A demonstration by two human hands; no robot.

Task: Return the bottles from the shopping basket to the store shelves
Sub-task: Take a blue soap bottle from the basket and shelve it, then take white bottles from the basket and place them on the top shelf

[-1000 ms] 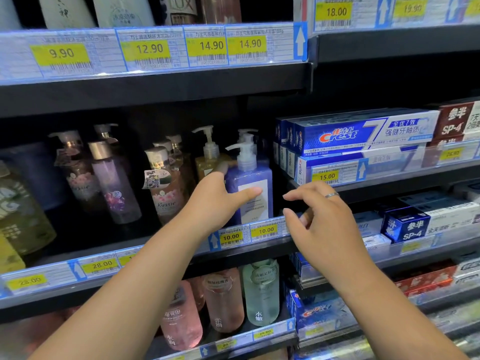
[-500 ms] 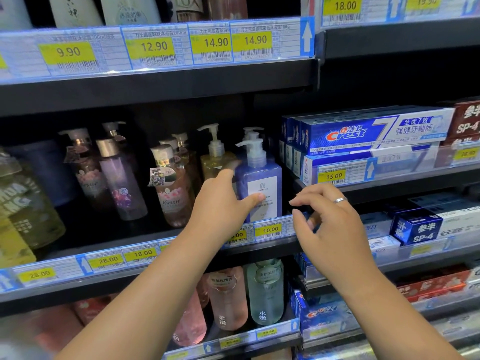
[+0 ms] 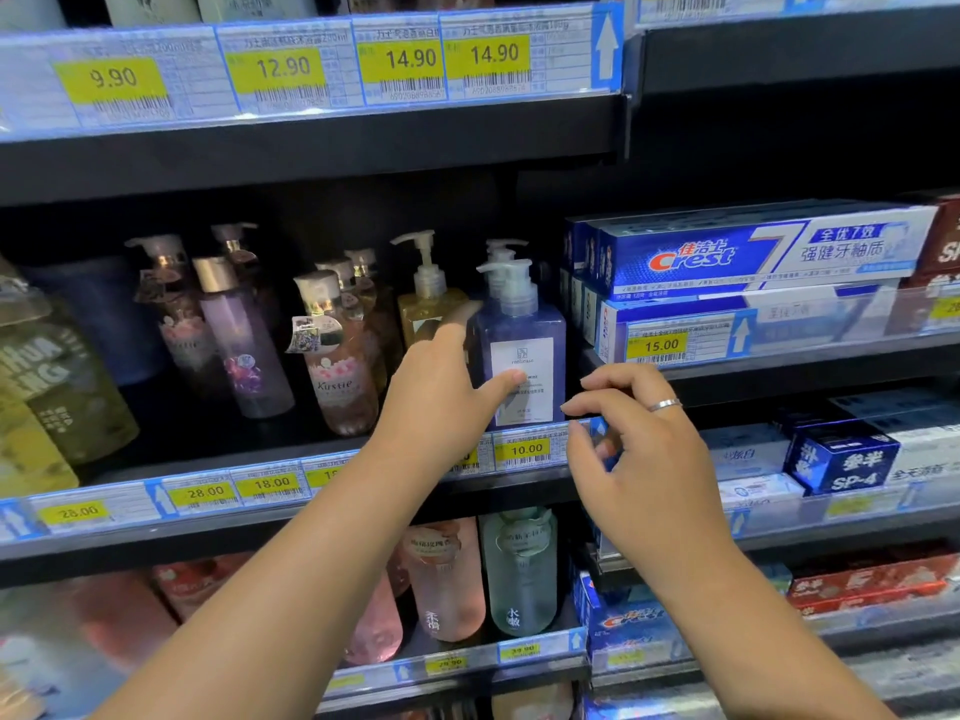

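Observation:
A purple pump bottle (image 3: pixel 525 330) with a white label stands upright at the right end of the middle shelf (image 3: pixel 234 491), above a 10.00 price tag. My left hand (image 3: pixel 441 397) grips it from the left, thumb on the label and fingers reaching round its side. A second white pump head shows right behind it. My right hand (image 3: pixel 641 459) hovers just right of the bottle at the shelf's front edge, fingers loosely curled, holding nothing. The shopping basket is out of view.
Left of the purple bottle stand a yellow pump bottle (image 3: pixel 428 304) and several pink and lilac bottles (image 3: pixel 340 366). Crest toothpaste boxes (image 3: pixel 753 257) fill the shelf to the right. Pink and green bottles (image 3: pixel 519 569) stand on the shelf below.
The view has shifted slightly. My left hand stays on the purple bottle and my right hand stays beside it at the shelf edge.

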